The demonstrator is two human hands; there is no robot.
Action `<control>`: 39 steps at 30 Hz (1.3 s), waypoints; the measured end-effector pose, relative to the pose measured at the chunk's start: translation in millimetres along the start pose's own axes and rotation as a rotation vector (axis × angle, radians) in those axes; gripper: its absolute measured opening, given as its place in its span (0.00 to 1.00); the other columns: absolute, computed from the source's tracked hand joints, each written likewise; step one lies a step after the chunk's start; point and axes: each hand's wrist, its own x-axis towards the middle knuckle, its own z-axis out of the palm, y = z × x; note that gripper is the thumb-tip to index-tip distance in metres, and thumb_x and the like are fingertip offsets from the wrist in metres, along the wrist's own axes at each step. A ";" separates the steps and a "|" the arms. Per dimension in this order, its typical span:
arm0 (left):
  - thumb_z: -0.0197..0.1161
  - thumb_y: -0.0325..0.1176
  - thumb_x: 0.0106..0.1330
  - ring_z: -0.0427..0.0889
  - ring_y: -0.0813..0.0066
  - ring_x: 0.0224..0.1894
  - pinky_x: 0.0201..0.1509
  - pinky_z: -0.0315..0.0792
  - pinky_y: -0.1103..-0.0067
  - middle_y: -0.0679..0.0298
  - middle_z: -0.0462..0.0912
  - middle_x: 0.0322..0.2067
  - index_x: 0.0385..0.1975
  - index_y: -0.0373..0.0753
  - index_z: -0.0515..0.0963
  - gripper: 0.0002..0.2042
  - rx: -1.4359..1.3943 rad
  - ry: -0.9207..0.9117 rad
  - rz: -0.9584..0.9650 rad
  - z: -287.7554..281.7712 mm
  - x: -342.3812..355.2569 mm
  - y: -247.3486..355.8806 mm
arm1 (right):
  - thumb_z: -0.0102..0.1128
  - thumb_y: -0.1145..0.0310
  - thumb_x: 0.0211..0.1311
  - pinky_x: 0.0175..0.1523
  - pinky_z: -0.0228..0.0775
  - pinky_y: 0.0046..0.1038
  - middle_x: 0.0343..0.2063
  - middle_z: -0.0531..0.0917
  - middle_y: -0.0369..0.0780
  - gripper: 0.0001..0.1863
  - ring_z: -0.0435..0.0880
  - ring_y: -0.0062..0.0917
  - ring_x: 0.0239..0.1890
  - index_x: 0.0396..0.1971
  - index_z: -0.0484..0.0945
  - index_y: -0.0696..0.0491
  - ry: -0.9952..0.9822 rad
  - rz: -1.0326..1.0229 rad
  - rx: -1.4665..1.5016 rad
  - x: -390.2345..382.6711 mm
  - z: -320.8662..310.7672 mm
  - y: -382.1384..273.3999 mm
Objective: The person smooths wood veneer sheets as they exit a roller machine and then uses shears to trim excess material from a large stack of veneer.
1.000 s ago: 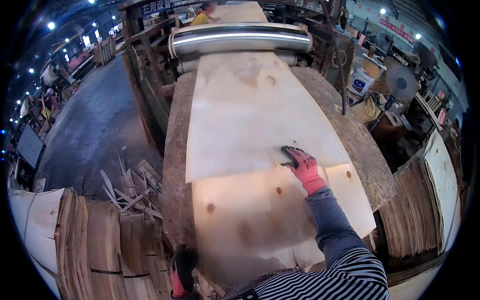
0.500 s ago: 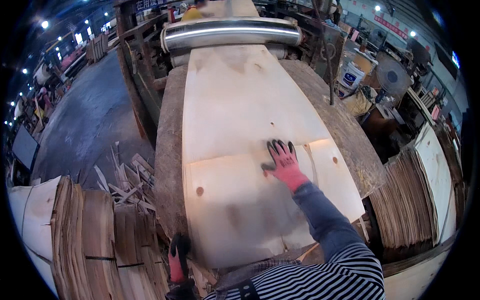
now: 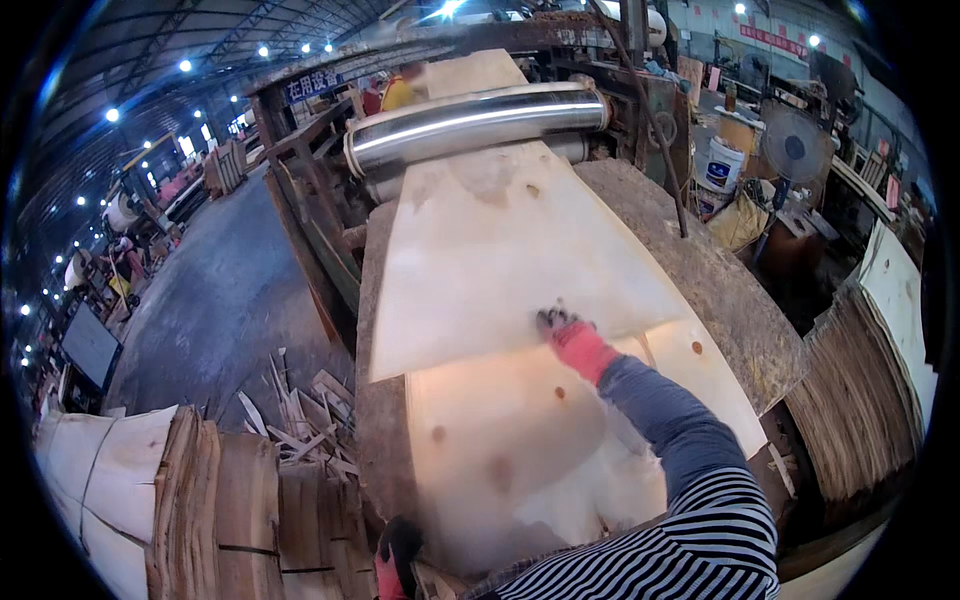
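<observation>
Pale wood veneer sheet with brown blotches (image 3: 510, 250) lies on the near side of the shiny cylindrical metal roller (image 3: 480, 128), its far end reaching the roller and its near edge overlapping a cream-coloured veneer sheet with round brown knots (image 3: 520, 430), which lies farther back from the roller. Both rest on a rough brown table (image 3: 383, 430) that extends from the roller toward the wearer. The right hand in a red glove with dark fingertips (image 3: 577, 345) is over the overlap, well short of the roller; its fingers are blurred, but it seems laid flat and loose, grasping nothing. The left hand in a red and black glove (image 3: 397, 560) is by the table's near left corner, at the end farthest from the roller; whether it grips anything, I cannot tell. As for progress, the upper sheet looks lined up with the roller, yet most of its length appears left on this side, and the lower one's visible part lies wholly short of it. Beyond the roller another pale sheet (image 3: 475, 73) shows beside a person in yellow (image 3: 398, 94); any join is hidden.
</observation>
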 end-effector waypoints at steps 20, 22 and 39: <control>0.48 0.51 0.61 0.75 0.59 0.45 0.48 0.70 0.66 0.51 0.73 0.45 0.54 0.32 0.60 0.30 -0.128 -0.254 -0.173 49.0 -119.6 54.5 | 0.59 0.62 0.39 0.52 0.66 0.34 0.47 0.73 0.46 0.28 0.74 0.36 0.47 0.47 0.71 0.47 0.283 -0.160 0.320 -342.9 104.4 -50.4; 0.48 0.51 0.61 0.76 0.59 0.43 0.46 0.71 0.68 0.51 0.73 0.44 0.54 0.31 0.60 0.29 -0.066 -0.214 -0.218 8.2 -117.7 6.9 | 0.59 0.62 0.39 0.52 0.66 0.34 0.47 0.73 0.46 0.28 0.74 0.36 0.47 0.48 0.71 0.47 0.313 -0.179 0.286 -349.5 105.3 -54.6; 0.54 0.26 0.54 0.73 0.58 0.46 0.55 0.62 0.68 0.49 0.73 0.43 0.44 0.32 0.71 0.15 0.134 -0.074 0.145 38.2 -115.3 9.2 | 0.63 0.60 0.34 0.53 0.64 0.37 0.44 0.75 0.41 0.29 0.73 0.34 0.48 0.45 0.73 0.45 0.528 -0.260 0.127 -333.7 65.3 -29.9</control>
